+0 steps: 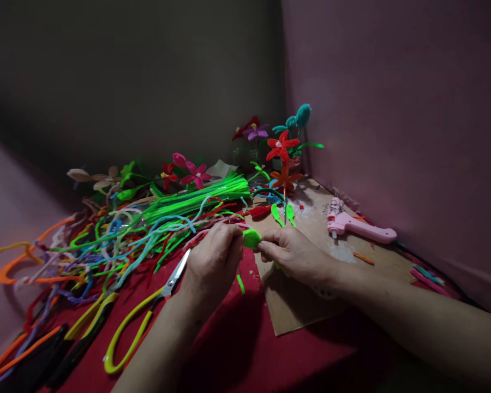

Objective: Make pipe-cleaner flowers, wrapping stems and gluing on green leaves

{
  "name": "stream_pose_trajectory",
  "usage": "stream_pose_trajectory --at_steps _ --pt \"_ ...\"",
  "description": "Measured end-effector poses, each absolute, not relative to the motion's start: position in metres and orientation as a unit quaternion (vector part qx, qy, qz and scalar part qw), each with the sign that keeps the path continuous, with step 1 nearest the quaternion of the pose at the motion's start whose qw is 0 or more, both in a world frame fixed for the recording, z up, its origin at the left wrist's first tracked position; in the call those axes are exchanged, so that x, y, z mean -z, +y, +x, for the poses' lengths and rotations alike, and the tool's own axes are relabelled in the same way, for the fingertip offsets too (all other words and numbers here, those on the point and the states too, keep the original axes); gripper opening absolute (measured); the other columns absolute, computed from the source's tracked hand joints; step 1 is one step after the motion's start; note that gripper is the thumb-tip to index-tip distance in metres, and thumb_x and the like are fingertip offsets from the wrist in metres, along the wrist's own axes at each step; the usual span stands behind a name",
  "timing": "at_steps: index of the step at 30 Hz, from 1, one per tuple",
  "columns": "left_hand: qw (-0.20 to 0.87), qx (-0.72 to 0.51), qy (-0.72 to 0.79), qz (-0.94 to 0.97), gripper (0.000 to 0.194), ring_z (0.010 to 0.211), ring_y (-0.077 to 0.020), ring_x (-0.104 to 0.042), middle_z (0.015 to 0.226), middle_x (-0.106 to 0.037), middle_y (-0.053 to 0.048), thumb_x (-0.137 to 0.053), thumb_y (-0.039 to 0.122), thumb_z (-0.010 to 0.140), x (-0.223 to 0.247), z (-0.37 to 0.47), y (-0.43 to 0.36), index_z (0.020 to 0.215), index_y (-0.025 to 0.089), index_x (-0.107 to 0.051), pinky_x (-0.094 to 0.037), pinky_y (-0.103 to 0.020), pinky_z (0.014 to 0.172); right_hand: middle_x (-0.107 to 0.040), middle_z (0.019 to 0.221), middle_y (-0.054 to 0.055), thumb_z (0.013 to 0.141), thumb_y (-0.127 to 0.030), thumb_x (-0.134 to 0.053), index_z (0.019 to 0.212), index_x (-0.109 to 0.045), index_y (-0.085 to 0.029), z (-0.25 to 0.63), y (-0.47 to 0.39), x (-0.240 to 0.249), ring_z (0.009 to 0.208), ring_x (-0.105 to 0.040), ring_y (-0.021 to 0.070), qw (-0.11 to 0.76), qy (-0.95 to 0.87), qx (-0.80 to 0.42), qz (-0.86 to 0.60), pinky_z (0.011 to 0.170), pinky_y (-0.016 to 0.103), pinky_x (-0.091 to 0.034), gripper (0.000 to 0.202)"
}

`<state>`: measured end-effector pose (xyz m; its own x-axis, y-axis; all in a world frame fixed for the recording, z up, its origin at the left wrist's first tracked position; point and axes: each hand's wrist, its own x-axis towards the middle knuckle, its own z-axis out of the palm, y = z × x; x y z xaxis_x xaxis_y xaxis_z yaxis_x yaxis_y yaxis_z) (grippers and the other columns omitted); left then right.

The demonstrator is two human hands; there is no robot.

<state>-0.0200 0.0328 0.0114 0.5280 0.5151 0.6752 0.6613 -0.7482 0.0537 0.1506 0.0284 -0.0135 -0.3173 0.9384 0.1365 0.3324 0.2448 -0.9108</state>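
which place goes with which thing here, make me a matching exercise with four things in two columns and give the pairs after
Things
1. green leaf shape
2. glue gun
3. scissors
4. bundle of green stems

Places
A. on the red surface, left of the left hand
B. by the heap of loose coloured stems
C. held between the left hand and right hand
D. on the board, toward its right side

Pairs: 1-C, 2-D, 3-A, 4-B

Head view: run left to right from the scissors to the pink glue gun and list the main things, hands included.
Scissors → left hand → bright green piece → right hand → pink glue gun.
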Motion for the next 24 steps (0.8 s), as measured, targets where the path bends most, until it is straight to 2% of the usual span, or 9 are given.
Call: stream_pose_trajectory --at_steps 7,12,16,20,24 --pt "0.099 0.362 -0.353 -0.857 0.009 0.064 -0.0098 -0.056 0.069 -0.058 0.0 -0.051 0.009 0.083 -0.011 -0.023 0.035 0.079 0.018 -0.05 -0.041 -0.019 0.053 -0.045 0.057 -0.005 0.084 -0.02 -0.049 0.064 -0.053 -0.016 0.151 0.03 0.0 0.052 -0.039 0.0078 0.355 -0.709 -0.454 -0.406 0.051 0.022 -0.029 0.021" --pt "0.106 0.366 -0.346 -0.857 0.01 0.055 -0.0083 -0.052 0.064 -0.057 0.003 -0.049 0.01 0.084 -0.013 -0.022 0.033 0.08 0.019 -0.05 -0.04 -0.019 0.051 -0.049 0.053 -0.003 0.083 -0.014 -0.047 0.057 -0.053 -0.015 0.151 0.034 -0.001 0.051 -0.042 0.0081 0.314 -0.74 -0.377 -0.46 0.052 0.023 -0.029 0.027" --pt "0.117 0.371 -0.351 -0.852 0.009 0.057 -0.0087 -0.053 0.063 -0.056 0.003 -0.051 0.01 0.083 -0.013 -0.024 0.035 0.079 0.019 -0.05 -0.04 -0.02 0.052 -0.053 0.057 0.0 0.083 -0.014 -0.047 0.061 -0.056 -0.014 0.151 0.039 -0.004 0.054 -0.045 0.0095 0.294 -0.77 -0.341 -0.453 0.053 0.024 -0.03 0.023" --pt "0.138 0.377 -0.373 -0.836 0.007 0.059 -0.0091 -0.053 0.066 -0.056 0.003 -0.053 0.012 0.081 -0.011 -0.027 0.037 0.079 0.019 -0.052 -0.04 -0.02 0.055 -0.048 0.055 -0.003 0.084 -0.019 -0.049 0.058 -0.053 -0.015 0.152 0.046 -0.008 0.052 -0.041 0.0082 0.273 -0.791 -0.358 -0.415 0.052 0.023 -0.029 0.026" --pt "0.145 0.369 -0.374 -0.838 0.007 0.059 -0.0091 -0.053 0.068 -0.058 0.002 -0.053 0.012 0.082 -0.01 -0.028 0.038 0.08 0.019 -0.052 -0.04 -0.02 0.056 -0.042 0.054 -0.004 0.081 -0.018 -0.05 0.054 -0.048 -0.015 0.153 0.051 -0.011 0.051 -0.037 0.0071 0.256 -0.798 -0.364 -0.406 0.05 0.023 -0.027 0.027"
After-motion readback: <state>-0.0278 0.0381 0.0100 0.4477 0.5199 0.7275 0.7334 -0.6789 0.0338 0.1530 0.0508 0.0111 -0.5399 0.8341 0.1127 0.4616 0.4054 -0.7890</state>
